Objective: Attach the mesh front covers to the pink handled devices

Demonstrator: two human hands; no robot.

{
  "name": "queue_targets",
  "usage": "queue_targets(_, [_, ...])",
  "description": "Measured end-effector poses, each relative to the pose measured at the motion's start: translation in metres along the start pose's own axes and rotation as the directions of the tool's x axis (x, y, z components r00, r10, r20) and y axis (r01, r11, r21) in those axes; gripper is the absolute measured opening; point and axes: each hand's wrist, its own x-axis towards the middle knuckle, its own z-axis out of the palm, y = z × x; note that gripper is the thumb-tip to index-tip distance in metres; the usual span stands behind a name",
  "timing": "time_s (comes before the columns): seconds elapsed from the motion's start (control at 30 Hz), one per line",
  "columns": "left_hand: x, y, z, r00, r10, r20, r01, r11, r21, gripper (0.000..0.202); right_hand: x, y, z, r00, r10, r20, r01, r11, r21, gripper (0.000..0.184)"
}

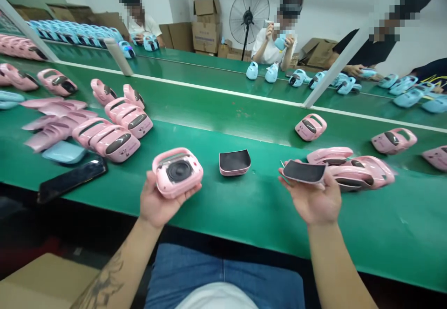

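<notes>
My left hand (159, 202) grips a pink speaker housing (195, 171) with a carry handle at its top. Its round black speaker cone (179, 171) faces up, uncovered. Fingers of my right hand (316, 199) are closed around a curved panel (303, 171), dark on its inner face with a pink edge. Between the two hands, a small stack of similar dark panels with pink rims (234, 162) lies on the green table. Just beyond my right hand sit several pink housings (373, 171), some overlapping.
Pink housings (118, 144) and loose pink shells (49, 134) crowd the left side, near a black phone (71, 178). A white rail (195, 90) with slanted posts crosses the table. Beyond it, people handle blue housings (252, 70). A fan (248, 18) and cartons (206, 34) stand behind.
</notes>
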Motion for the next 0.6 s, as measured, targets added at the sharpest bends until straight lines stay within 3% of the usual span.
queue_targets(0.07, [-0.026,-0.021,-0.002,0.992,-0.125,0.024,0.126,0.99,-0.056,0.083,0.006,0.013,-0.008,0.999,0.042,-0.031,-0.043,0.999,-0.018,0.052])
queue_targets(0.13, [-0.042,-0.042,-0.002,0.971,-0.233,0.052,0.237,0.968,-0.084,0.082,0.022,0.025,-0.012,0.998,0.008,-0.07,-0.01,0.999,-0.032,0.051])
queue_targets(0.23, [-0.054,-0.067,0.0,0.946,-0.323,0.031,0.325,0.943,-0.067,0.075,0.047,0.03,-0.015,0.976,-0.162,-0.147,0.157,0.986,-0.046,0.048])
queue_targets(0.33, [-0.06,-0.084,0.004,0.942,-0.335,-0.012,0.335,0.941,-0.042,0.069,0.049,0.025,-0.014,0.927,-0.314,-0.206,0.308,0.949,-0.063,0.041])
queue_targets(0.43, [-0.065,-0.091,0.007,0.939,-0.345,-0.005,0.345,0.938,-0.04,0.07,0.019,0.026,-0.008,0.936,-0.308,-0.17,0.298,0.951,-0.084,0.041])
queue_targets(0.53, [-0.067,-0.092,0.01,0.945,-0.327,0.005,0.327,0.945,-0.015,0.069,-0.028,0.037,0.001,0.986,-0.164,-0.007,0.163,0.982,-0.1,0.05])
queue_targets(0.6, [-0.066,-0.093,0.013,0.957,-0.289,0.014,0.288,0.956,0.052,0.067,-0.058,0.047,0.007,0.992,-0.06,0.111,0.075,0.988,-0.135,0.057])
